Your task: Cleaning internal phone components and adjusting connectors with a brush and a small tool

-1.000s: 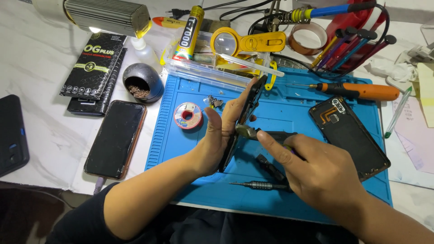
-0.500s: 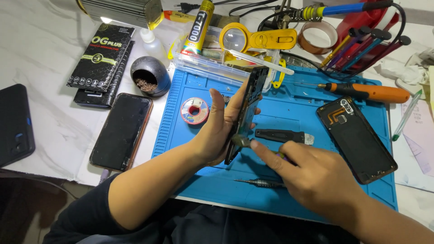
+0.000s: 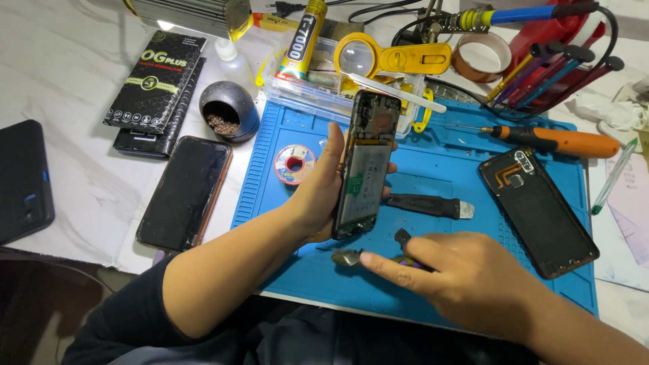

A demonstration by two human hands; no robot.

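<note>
**Opened phone held upright over the blue mat**

Above the blue work mat, the left hand grips an opened smartphone by its long edges, standing it nearly upright with the bare inside facing the camera: black frame, dark board at the top, pale silvery panel below. Just under its lower end, the right hand pinches a small metal-tipped pry tool against the mat. Beyond lie a black spudger, the black back cover and an orange screwdriver.
</note>
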